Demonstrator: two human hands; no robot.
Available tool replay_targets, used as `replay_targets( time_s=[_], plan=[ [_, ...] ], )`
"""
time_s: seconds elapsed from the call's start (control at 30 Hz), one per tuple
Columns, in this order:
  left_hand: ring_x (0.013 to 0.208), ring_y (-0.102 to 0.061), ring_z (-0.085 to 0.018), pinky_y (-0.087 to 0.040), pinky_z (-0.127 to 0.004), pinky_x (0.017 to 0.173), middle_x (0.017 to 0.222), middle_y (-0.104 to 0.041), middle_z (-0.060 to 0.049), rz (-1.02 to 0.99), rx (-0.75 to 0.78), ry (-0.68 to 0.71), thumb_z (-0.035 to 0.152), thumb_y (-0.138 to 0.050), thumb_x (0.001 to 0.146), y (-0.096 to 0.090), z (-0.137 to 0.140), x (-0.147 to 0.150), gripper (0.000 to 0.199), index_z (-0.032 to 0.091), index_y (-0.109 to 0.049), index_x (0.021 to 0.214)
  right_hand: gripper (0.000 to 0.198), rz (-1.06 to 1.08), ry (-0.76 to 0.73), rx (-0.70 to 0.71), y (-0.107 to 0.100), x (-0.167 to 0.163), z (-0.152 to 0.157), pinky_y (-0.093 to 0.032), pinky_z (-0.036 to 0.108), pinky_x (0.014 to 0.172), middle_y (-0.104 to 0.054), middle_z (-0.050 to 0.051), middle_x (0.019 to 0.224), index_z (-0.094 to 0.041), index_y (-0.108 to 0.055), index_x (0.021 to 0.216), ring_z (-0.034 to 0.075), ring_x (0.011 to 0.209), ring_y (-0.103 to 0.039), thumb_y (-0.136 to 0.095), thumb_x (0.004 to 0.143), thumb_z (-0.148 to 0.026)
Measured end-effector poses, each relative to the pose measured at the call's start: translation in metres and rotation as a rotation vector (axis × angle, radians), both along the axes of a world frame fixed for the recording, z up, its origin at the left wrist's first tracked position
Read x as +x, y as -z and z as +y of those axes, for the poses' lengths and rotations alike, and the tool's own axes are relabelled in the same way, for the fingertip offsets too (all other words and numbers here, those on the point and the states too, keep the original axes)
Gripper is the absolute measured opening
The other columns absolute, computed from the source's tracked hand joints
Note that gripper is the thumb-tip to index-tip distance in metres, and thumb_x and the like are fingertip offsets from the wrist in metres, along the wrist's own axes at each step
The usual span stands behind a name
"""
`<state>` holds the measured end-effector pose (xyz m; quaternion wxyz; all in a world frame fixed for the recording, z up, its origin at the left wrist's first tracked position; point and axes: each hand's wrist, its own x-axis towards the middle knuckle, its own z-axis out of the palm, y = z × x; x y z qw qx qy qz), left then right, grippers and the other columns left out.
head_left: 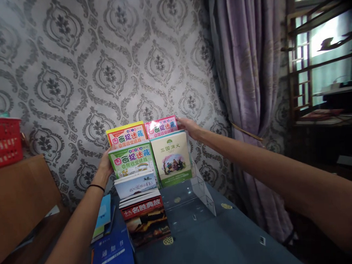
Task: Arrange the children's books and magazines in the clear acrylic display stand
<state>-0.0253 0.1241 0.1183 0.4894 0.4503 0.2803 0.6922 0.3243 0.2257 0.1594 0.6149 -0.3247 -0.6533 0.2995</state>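
A clear stepped book rack point(204, 195) stands on the dark cloth-covered table, with books leaning in its tiers. At the back are an orange picture book point(126, 135) with a yellow edge and a pink picture book point(161, 127). In front of them stand a green picture book point(133, 159) and a pale green book point(171, 159). Lower down are a light blue book point(139, 185) and a dark red book point(146, 219). My right hand point(190, 128) grips the pink book's upper right edge. Beside the orange and green books' left edges is my left hand point(105, 163), its fingertips hidden.
Left of the rack lie a blue book point(112, 251) and light blue booklets point(103, 213). A cardboard box point(24, 201) and a red basket point(4, 141) are at far left. Patterned wallpaper rises behind; a purple curtain point(250, 86) hangs at right.
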Motion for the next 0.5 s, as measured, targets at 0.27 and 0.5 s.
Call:
replay_targets(
  time_s=[0.27, 0.5],
  plan=[
    [0.091, -0.077, -0.030, -0.063, -0.046, 0.088, 0.109, -0.077, -0.014, -0.009, 0.021, 0.019, 0.021, -0.069, 0.083, -0.004, -0.003, 0.002, 0.051, 0.011, -0.060, 0.131, 0.014, 0.119, -0.083, -0.157, -0.017, -0.007, -0.004, -0.050, 0.025, 0.072, -0.070, 0.003, 0.084, -0.019, -0.062, 0.096, 0.014, 0.075, -0.061, -0.052, 0.098, -0.029],
    [0.092, -0.076, -0.029, -0.062, -0.045, 0.089, 0.111, -0.077, -0.012, -0.005, 0.007, -0.016, 0.020, -0.069, 0.081, -0.002, 0.003, -0.001, 0.051, 0.014, -0.061, 0.131, 0.008, 0.186, -0.114, -0.171, -0.006, -0.006, 0.002, -0.051, 0.027, 0.073, -0.073, 0.004, 0.090, -0.018, -0.062, 0.097, 0.014, 0.074, -0.062, -0.054, 0.096, -0.021]
  ],
)
